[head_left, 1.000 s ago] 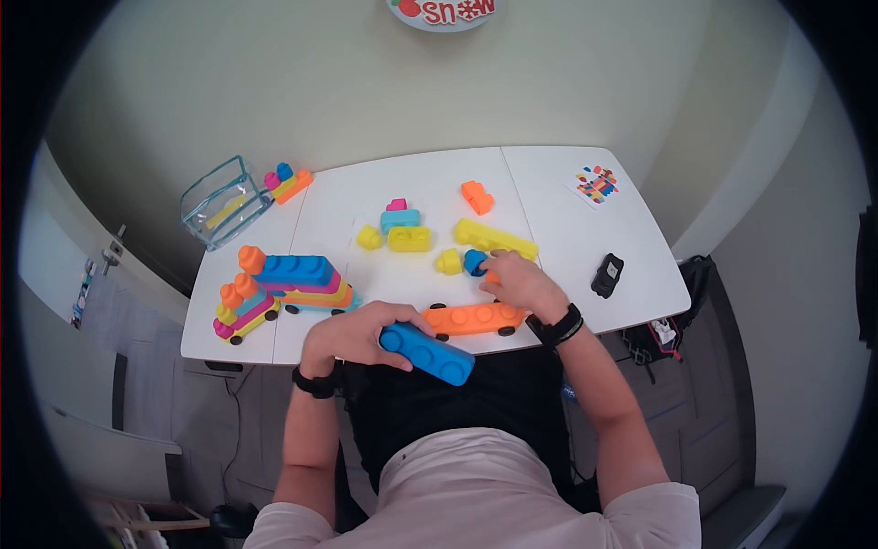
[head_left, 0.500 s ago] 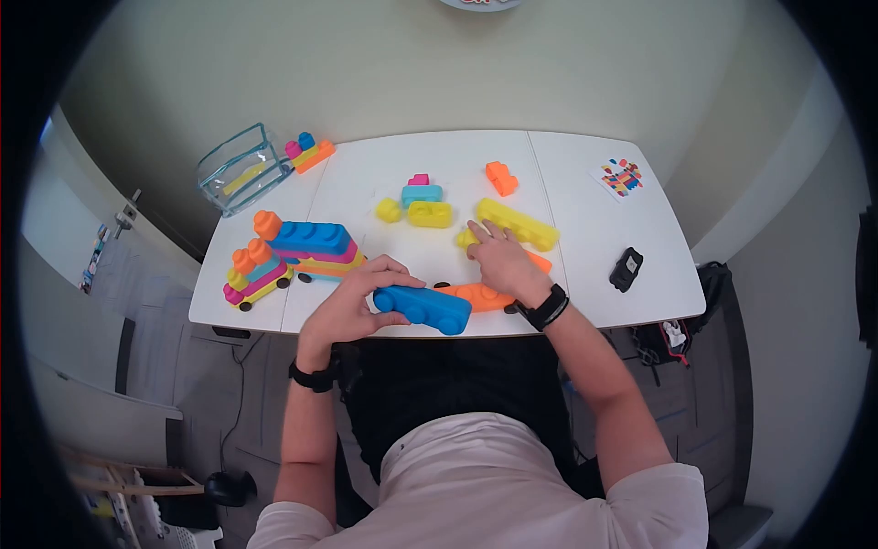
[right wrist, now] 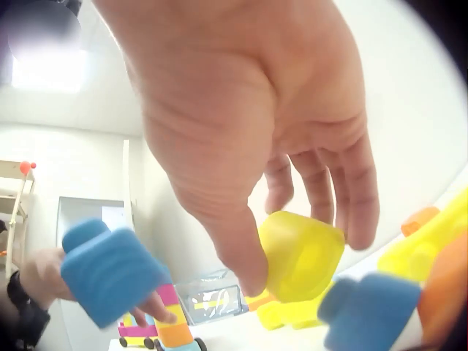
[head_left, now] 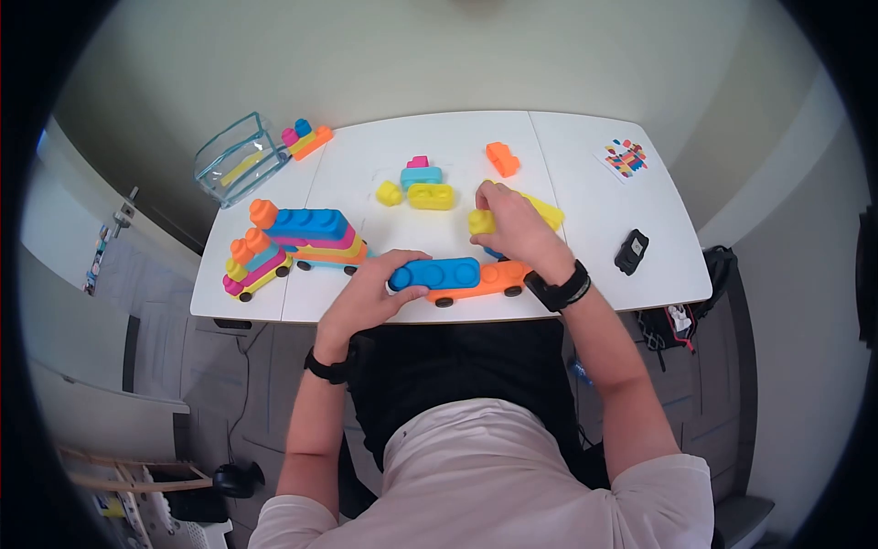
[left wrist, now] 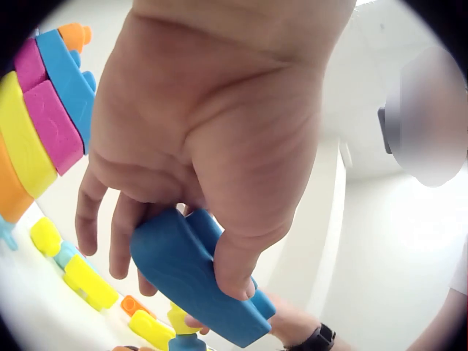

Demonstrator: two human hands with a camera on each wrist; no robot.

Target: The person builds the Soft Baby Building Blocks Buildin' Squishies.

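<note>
In the head view my left hand (head_left: 370, 291) grips one end of a long blue block (head_left: 439, 273), studs up, overlapping the orange wheeled base (head_left: 485, 282); whether they touch I cannot tell. The left wrist view shows thumb and fingers around that block (left wrist: 194, 274). My right hand (head_left: 526, 229) pinches a small yellow block (head_left: 480, 221), seen between thumb and fingers in the right wrist view (right wrist: 300, 256). A small blue block (right wrist: 373, 311) stands close by, mostly covered by the hand in the head view. Beyond the right hand lies a long yellow block (head_left: 551, 214).
Built wheeled vehicles (head_left: 315, 242) stand at the table's left, with a clear case (head_left: 229, 178) and a small stack (head_left: 306, 142) behind. Yellow (head_left: 430, 196), teal (head_left: 421, 176) and orange (head_left: 501, 159) blocks lie farther back. A black device (head_left: 631, 252) and picture card (head_left: 626, 157) are at right.
My left hand has turned the long blue block studs up and brought it over the orange base. My right hand has gone from the orange base area to the small yellow block and taken hold of it.
</note>
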